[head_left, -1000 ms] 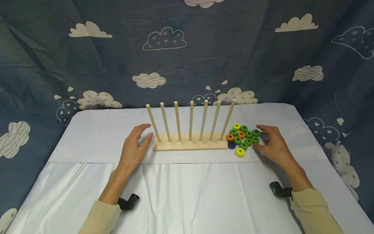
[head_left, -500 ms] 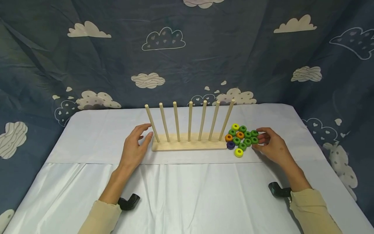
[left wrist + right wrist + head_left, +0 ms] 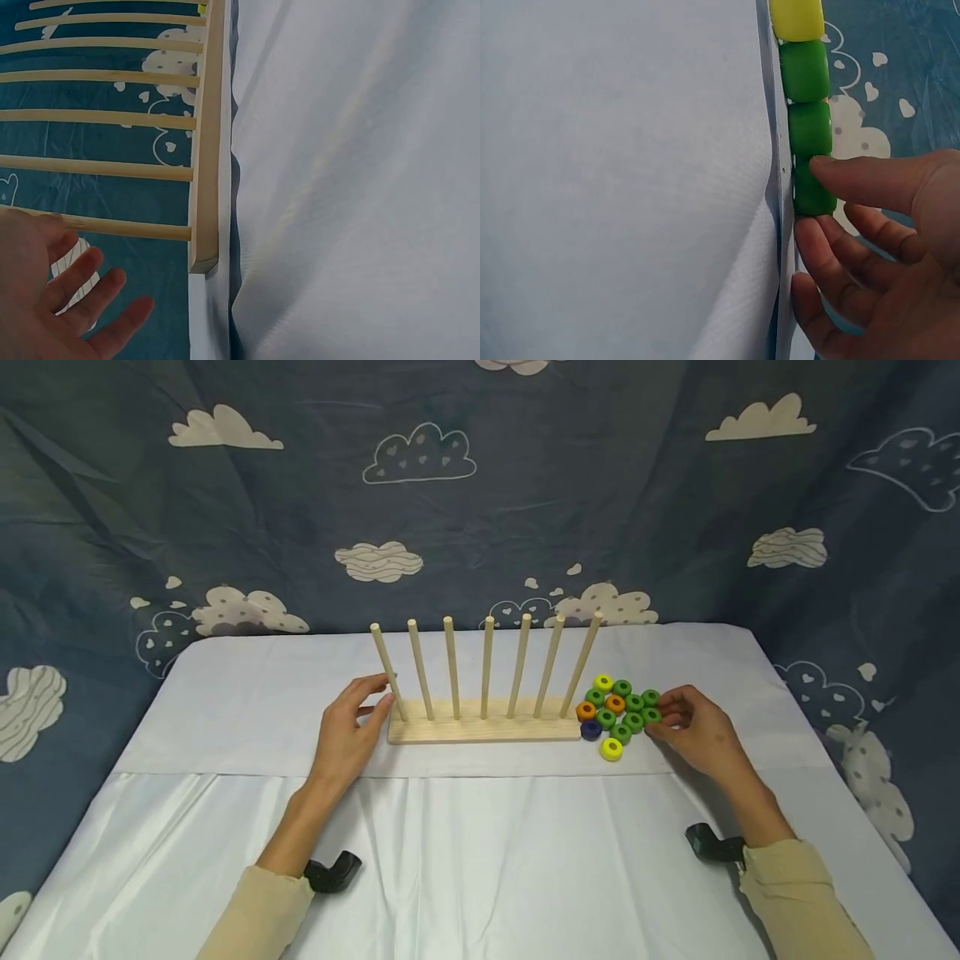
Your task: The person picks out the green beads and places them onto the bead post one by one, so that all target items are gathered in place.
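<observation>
A wooden rack (image 3: 484, 731) stands on the white table with a row of several upright pegs and no rings on them. My left hand (image 3: 348, 731) is at its left end, thumb and index finger pinching the leftmost peg (image 3: 127, 227) while the other fingers are spread loosely. Beside the rack's right end lies a cluster of rings: green, orange (image 3: 615, 704), yellow (image 3: 611, 749) and one dark purple (image 3: 591, 730). At the cluster's right edge, my right hand (image 3: 697, 731) has its thumb and fingertips around a green ring (image 3: 815, 191), which sits in line with its neighbours.
A white cloth (image 3: 480, 860) covers the table, with a fold line running across in front of the rack. Behind the table hangs a dark blue curtain (image 3: 525, 510) with cloud prints. A black wrist camera (image 3: 333, 872) is worn on each arm.
My left fingers have come in onto the leftmost peg. My right hand has moved slightly left, its fingers closing in on the green ring. The rack and rings look unmoved.
</observation>
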Demonstrator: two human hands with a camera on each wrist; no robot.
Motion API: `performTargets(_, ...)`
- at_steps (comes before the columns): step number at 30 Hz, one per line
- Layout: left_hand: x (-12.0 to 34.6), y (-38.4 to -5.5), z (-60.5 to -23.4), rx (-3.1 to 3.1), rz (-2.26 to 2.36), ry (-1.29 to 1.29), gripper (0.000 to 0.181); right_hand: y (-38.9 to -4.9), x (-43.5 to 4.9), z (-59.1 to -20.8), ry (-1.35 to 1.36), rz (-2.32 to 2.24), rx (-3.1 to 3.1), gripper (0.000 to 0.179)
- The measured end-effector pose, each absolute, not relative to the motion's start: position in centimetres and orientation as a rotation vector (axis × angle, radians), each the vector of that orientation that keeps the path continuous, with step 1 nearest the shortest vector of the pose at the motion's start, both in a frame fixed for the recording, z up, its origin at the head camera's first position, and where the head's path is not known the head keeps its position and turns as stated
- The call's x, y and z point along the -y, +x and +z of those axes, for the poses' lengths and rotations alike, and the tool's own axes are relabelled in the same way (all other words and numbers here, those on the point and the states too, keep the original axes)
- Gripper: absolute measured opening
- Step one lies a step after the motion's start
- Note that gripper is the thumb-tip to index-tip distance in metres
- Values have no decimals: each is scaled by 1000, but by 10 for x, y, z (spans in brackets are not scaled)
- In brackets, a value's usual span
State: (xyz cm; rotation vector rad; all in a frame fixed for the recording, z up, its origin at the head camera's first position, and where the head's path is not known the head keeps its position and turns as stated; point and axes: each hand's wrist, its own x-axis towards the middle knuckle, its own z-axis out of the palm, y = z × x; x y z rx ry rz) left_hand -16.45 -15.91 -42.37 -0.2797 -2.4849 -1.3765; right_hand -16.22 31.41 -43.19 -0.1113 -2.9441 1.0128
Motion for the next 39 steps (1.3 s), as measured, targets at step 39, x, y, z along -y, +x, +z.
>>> performTargets(39,150,-168,-422,2339,-1501,-282,22,-161,-285,-399,139,1112,2648,40)
